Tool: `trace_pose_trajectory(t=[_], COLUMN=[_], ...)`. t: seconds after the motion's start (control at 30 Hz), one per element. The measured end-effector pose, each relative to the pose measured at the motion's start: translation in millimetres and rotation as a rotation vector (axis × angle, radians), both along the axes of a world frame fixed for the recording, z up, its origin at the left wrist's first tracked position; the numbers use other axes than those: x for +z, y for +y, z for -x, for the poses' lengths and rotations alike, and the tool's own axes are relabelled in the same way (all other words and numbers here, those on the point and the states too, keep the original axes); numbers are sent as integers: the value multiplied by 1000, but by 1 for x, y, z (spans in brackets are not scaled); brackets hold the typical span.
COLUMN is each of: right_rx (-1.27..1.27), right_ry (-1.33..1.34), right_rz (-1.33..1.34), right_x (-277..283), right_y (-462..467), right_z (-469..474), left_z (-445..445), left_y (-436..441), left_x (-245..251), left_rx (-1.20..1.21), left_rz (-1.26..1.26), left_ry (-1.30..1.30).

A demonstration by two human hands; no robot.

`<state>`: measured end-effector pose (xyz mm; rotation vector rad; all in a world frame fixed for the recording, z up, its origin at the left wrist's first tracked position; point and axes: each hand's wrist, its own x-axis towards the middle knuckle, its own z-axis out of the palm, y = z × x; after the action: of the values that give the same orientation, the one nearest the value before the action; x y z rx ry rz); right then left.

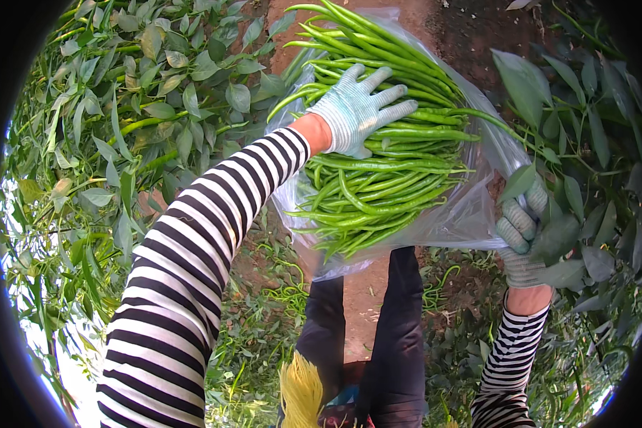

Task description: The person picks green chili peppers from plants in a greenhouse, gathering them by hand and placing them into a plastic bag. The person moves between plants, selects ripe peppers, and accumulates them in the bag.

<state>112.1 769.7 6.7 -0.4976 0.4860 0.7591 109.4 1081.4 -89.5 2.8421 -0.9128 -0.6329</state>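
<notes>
Long green chili peppers (pixel 390 182) lie side by side in a thick layer in a clear plastic bag (pixel 468 208). My left hand (pixel 361 109), in a pale knitted work glove, rests flat on top of the peppers with its fingers spread. At the right, my gloved right hand (pixel 519 219) has its fingers curled around the gathered edge of the bag. Leaves cover part of that hand. One long pepper (pixel 484 115) sticks out past the right side of the pile.
Leafy pepper plants (pixel 182 80) crowd the left side, and more foliage (pixel 583 107) stands close on the right. A strip of bare soil (pixel 364 315) runs between my dark-trousered legs (pixel 401 321). A bundle of yellow strings (pixel 299 388) hangs near my waist.
</notes>
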Motion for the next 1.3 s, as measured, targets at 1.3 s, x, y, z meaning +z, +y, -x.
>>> trace_pose_trajectory(t=[1.3], right_rx=[-1], right_ry=[-82], right_rz=[6], right_x=[-19], right_y=[-35], right_z=[8], left_z=[146], left_y=[-115], left_x=[-34], left_rx=[95], left_rz=[303], left_ry=[-49])
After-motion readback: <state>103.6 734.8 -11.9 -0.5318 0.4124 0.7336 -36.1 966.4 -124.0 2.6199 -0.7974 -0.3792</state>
